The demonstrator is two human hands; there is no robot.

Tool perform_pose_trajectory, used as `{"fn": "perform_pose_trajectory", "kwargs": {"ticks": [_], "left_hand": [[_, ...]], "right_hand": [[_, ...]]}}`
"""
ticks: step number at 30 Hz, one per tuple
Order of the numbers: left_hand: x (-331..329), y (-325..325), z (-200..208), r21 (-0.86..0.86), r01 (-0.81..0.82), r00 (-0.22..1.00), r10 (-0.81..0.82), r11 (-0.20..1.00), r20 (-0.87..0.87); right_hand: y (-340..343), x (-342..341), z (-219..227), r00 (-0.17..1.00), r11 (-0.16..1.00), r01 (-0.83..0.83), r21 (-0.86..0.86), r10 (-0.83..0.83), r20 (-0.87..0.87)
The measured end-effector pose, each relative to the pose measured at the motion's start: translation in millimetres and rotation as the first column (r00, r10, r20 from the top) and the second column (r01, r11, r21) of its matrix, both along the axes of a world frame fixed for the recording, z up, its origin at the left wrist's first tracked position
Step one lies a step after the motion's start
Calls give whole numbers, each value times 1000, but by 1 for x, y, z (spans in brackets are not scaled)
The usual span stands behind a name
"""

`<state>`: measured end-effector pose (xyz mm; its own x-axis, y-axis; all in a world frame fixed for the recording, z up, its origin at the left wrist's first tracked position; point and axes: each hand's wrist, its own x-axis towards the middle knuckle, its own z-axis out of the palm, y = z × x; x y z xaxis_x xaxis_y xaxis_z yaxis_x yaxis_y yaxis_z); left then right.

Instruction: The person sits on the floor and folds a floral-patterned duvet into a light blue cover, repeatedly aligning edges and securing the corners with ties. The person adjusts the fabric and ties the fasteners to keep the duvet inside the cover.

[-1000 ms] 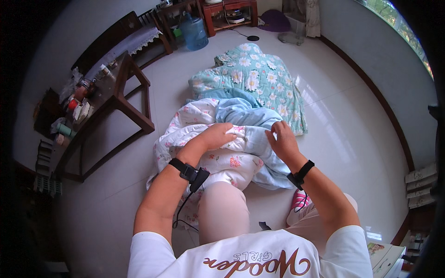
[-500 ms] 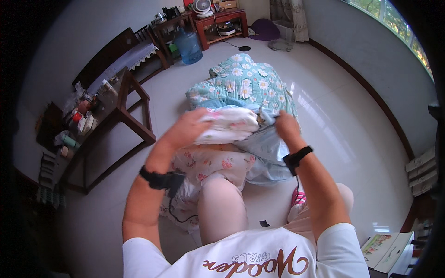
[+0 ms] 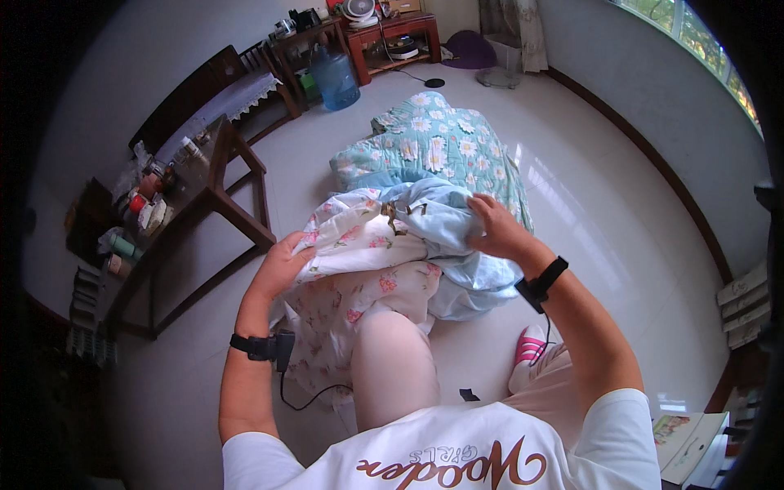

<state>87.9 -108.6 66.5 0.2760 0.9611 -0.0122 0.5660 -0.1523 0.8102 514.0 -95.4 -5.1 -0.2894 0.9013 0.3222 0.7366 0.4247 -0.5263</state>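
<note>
My left hand (image 3: 286,263) grips the left edge of a white cloth with pink flowers (image 3: 355,245), its fingers closed over the fabric. Opposite it, my right hand (image 3: 500,231) has its fingers and thumb around a fold of light blue cloth (image 3: 447,219). The two fabrics meet between my hands, where a small brown-and-gold print shows. More of the flowered fabric hangs down to the floor by my knee. Just beyond lies a bunched teal quilt with white daisies (image 3: 433,143), partly under the blue cloth.
A dark wooden table (image 3: 214,184) crowded with small items stands on the left, near a wooden bench (image 3: 192,98). At the back are a blue water bottle (image 3: 335,82) and a reddish low cabinet (image 3: 392,49). White boxes (image 3: 694,445) sit at the lower right.
My hands have moved apart: the left went left and nearer, the right shifted slightly nearer. The flowered cloth is now spread wider, and more of the blue cloth shows between my hands.
</note>
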Motion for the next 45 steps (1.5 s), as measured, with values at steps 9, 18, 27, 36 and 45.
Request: {"fn": "perform_pose_trajectory", "kwargs": {"ticks": [9,18,27,36,45], "left_hand": [[31,-12,9,-93,221,964,-232,971,-132],[69,-14,37,98,485,791,-388,869,-473],[191,13,21,121,505,860,-487,855,-152],[217,7,-1,-87,487,851,-449,869,274],[228,9,-19,157,294,889,-330,943,318]], "right_hand": [[-15,-74,-2,903,983,-148,-108,90,-420],[-32,-51,23,750,782,-429,-453,28,-661],[-63,2,47,805,801,-340,-493,-23,-593],[-62,46,55,691,846,-299,-442,-128,-712],[-54,62,58,57,982,-97,-163,-158,-986]]}}
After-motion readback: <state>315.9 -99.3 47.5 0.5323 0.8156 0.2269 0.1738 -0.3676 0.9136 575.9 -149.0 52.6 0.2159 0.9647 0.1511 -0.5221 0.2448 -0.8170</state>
